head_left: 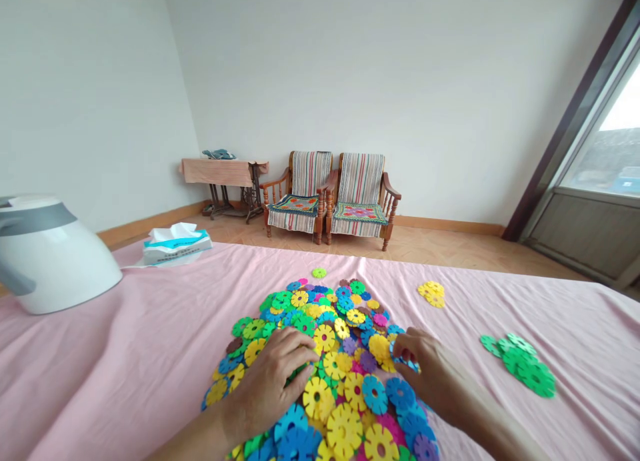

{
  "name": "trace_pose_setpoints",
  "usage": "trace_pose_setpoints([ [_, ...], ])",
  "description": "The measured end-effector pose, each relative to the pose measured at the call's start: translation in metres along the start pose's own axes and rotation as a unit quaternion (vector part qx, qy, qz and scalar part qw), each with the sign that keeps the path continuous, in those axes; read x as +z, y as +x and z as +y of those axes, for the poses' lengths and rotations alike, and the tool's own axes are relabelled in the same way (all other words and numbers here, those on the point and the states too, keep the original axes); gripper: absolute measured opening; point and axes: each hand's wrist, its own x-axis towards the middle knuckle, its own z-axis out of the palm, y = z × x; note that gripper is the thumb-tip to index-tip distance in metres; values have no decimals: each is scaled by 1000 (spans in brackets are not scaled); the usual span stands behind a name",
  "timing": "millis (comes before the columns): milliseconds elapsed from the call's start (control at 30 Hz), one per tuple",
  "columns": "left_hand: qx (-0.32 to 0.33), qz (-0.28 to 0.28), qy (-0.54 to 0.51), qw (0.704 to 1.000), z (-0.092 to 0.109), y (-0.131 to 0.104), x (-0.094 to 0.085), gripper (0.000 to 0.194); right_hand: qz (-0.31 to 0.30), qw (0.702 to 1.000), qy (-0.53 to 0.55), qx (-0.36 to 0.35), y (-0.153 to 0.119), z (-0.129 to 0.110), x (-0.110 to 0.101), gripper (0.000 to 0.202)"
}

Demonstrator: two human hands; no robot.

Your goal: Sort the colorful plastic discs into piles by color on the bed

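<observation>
A wide heap of plastic interlocking discs (344, 429), notched like flowers in yellow, blue, green, pink and purple, lies before me. My left hand (273, 377) rests over the heap's left side with fingers curled; a green interlocking disc (296, 373) shows between its thumb and fingers. At the heap's right edge is my right hand (425, 367), its fingers bent inward beside yellow and blue discs. Whatever those right fingertips pinch is hidden. To the right lies a small overlapping group of green discs (530, 371), and beyond it a group of yellow discs (432, 293).
One lime green disc (319, 273) lies beyond the heap. A pink cloth (165, 327) covers the table. On the left stand a white and grey jug (65, 261) and a tissue pack (177, 246). Two wooden armchairs (357, 187) and a cloth-draped sewing table (217, 172) are by the wall.
</observation>
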Motion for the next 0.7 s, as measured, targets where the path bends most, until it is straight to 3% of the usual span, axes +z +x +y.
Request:
trace_pose_setpoints([
  [233,7,7,7,1000,0,2,0,15,23,998,16,-53,-2,-17,4,35],
  [367,2,3,4,1000,0,0,1,14,-20,991,91,-95,-1,-17,0,28],
  [533,4,10,5,1000,0,1,1,15,10,999,47,-8,4,-4,2,19],
  [700,10,17,8,1000,0,2,0,14,2,999,24,-25,1,-1,3,29],
])
